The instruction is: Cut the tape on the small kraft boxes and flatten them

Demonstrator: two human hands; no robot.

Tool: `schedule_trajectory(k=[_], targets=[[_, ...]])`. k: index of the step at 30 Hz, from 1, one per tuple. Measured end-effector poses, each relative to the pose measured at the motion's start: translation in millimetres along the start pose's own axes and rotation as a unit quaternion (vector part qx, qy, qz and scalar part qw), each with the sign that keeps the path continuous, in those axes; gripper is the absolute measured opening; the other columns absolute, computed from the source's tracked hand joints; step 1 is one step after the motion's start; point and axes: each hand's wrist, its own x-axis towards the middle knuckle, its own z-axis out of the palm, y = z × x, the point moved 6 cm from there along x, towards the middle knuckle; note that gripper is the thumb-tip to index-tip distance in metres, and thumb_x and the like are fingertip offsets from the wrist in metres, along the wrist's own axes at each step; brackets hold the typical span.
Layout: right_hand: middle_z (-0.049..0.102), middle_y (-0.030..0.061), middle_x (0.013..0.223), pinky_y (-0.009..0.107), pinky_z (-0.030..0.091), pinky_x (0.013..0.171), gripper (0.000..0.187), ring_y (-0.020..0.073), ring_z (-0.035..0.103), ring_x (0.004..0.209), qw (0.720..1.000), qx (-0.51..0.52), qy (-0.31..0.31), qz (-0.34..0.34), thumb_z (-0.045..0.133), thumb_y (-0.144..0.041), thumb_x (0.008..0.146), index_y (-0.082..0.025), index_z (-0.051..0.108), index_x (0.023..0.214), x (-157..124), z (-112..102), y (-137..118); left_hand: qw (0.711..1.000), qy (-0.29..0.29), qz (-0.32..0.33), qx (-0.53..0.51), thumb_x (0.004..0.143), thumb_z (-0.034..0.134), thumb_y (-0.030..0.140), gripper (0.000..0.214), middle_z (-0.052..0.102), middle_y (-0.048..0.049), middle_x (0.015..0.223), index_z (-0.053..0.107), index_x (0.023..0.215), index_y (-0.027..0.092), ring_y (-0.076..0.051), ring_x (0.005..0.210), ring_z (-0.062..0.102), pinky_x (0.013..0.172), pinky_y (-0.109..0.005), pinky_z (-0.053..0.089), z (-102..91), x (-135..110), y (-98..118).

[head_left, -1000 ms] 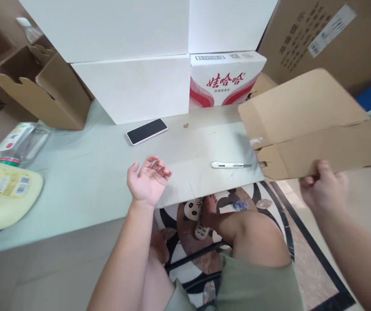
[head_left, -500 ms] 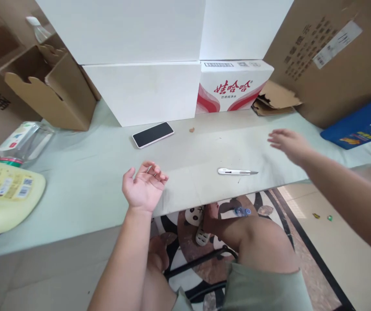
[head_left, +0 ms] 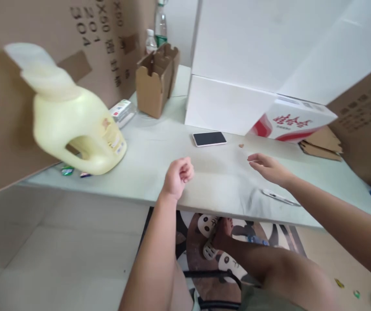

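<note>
My left hand (head_left: 177,176) is above the front part of the table with its fingers curled into a loose fist, and nothing shows in it. My right hand (head_left: 267,169) hovers with fingers stretched out and nothing in them, left of and above a white utility knife (head_left: 279,197) lying on the table, its blade toward the right. Beyond the hands, a phone (head_left: 209,138) lies face up with a dark screen. To its right is a small brown scrap (head_left: 241,146).
A large yellow detergent bottle (head_left: 78,125) stands at the left, near an open cardboard carton (head_left: 149,90) and a clear plastic container (head_left: 123,113). White boxes (head_left: 219,106) and a red-and-white carton (head_left: 292,119) line the back. Flattened cardboard (head_left: 321,144) lies at the right.
The view has swung left, bringing the whole detergent bottle into sight. My left hand has gone from open, palm up, to curled. My right hand has come closer to the left, still open.
</note>
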Motion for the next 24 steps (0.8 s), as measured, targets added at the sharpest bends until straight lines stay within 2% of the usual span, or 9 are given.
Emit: schedule_trajectory(k=[1, 3, 7, 10, 13, 15, 19, 21, 24], targets=[[0.079, 0.0133, 0.113, 0.050, 0.058, 0.101, 0.019, 0.0290, 0.076, 0.105, 0.999, -0.012, -0.011, -0.030, 0.061, -0.031, 0.086, -0.023, 0.070, 0.101, 12.0, 12.6, -21.1, 0.999, -0.014, -0.002, 0.045, 0.076, 0.059, 0.052, 0.049, 0.019, 0.0071, 0.047, 0.026, 0.051, 0.025, -0.008, 0.044, 0.021, 0.050, -0.028, 0.020, -3.4, -2.2, 2.1], [0.079, 0.0111, 0.114, 0.050, 0.059, 0.100, 0.023, 0.0290, 0.075, 0.105, 0.996, -0.025, -0.032, -0.084, 0.063, -0.033, 0.086, -0.024, 0.071, 0.105, 37.0, 38.9, -67.2, 0.993, -0.025, -0.018, 0.111, 0.076, 0.061, 0.042, 0.047, 0.022, 0.0059, 0.049, 0.026, 0.050, 0.024, -0.008, 0.047, 0.021, 0.052, -0.030, 0.015, -10.1, -5.6, 2.7], [0.077, 0.0109, 0.114, 0.049, 0.059, 0.100, 0.029, 0.0289, 0.075, 0.103, 0.972, -0.084, -0.030, -0.218, 0.061, -0.027, 0.086, -0.023, 0.070, 0.113, 88.9, 83.8, -177.5, 0.973, -0.006, -0.055, 0.226, 0.076, 0.054, 0.026, 0.038, 0.018, 0.0042, 0.057, 0.024, 0.053, 0.024, -0.010, 0.056, 0.019, 0.056, -0.033, 0.010, -23.4, -4.3, -0.8], [0.068, 0.0141, 0.134, 0.051, 0.058, 0.103, 0.036, 0.0264, 0.075, 0.098, 0.947, -0.103, 0.010, -0.305, 0.061, -0.020, 0.083, -0.020, 0.069, 0.118, 131.4, 104.7, -256.9, 0.965, 0.006, -0.068, 0.253, 0.078, 0.050, 0.024, 0.036, 0.017, 0.0033, 0.060, 0.021, 0.055, 0.024, -0.011, 0.057, 0.019, 0.056, -0.034, 0.011, -30.8, 0.8, -1.5], [0.044, 0.0138, 0.162, 0.057, 0.054, 0.109, 0.038, 0.0264, 0.074, 0.100, 0.928, -0.109, 0.058, -0.351, 0.063, -0.016, 0.079, -0.021, 0.070, 0.115, 177.8, 114.6, -314.2, 0.964, 0.012, -0.079, 0.253, 0.081, 0.048, 0.028, 0.037, 0.017, 0.0033, 0.060, 0.021, 0.057, 0.023, -0.011, 0.057, 0.019, 0.055, -0.034, 0.012, -36.4, 4.6, -0.7], [0.039, 0.0116, 0.166, 0.060, 0.053, 0.110, 0.037, 0.0301, 0.071, 0.108, 0.924, -0.093, 0.077, -0.364, 0.068, -0.016, 0.075, -0.023, 0.070, 0.111, 207.6, 117.5, -338.5, 0.965, 0.020, -0.084, 0.249, 0.082, 0.049, 0.029, 0.037, 0.017, 0.0033, 0.060, 0.022, 0.057, 0.023, -0.011, 0.057, 0.019, 0.055, -0.034, 0.012, -40.2, 5.7, 0.0], [0.058, 0.0146, 0.144, 0.060, 0.054, 0.111, 0.024, 0.0355, 0.068, 0.117, 0.938, -0.079, 0.076, -0.330, 0.069, -0.016, 0.074, -0.023, 0.071, 0.096, 245.7, 125.2, -355.3, 0.963, 0.027, -0.092, 0.251, 0.082, 0.050, 0.027, 0.039, 0.018, 0.0033, 0.059, 0.023, 0.055, 0.023, -0.011, 0.056, 0.020, 0.054, -0.034, 0.012, -45.4, 7.1, -0.2], [0.063, 0.0148, 0.136, 0.057, 0.052, 0.113, 0.018, 0.0351, 0.068, 0.119, 0.937, -0.077, 0.071, -0.334, 0.067, -0.015, 0.076, -0.022, 0.071, 0.092, 241.3, 128.8, -351.5, 0.966, 0.044, -0.078, 0.245, 0.083, 0.053, 0.026, 0.041, 0.019, 0.0036, 0.057, 0.024, 0.053, 0.023, -0.011, 0.054, 0.022, 0.053, -0.033, 0.014, -47.4, 8.5, 1.0], [0.067, 0.0134, 0.131, 0.053, 0.054, 0.111, 0.018, 0.0323, 0.068, 0.119, 0.921, -0.037, 0.089, -0.377, 0.063, -0.015, 0.079, -0.021, 0.072, 0.094, 199.8, 123.6, -329.4, 0.969, 0.095, -0.033, 0.226, 0.085, 0.053, 0.026, 0.042, 0.020, 0.0042, 0.056, 0.025, 0.054, 0.023, -0.011, 0.054, 0.024, 0.054, -0.032, 0.017, -50.8, 10.1, 5.5]])
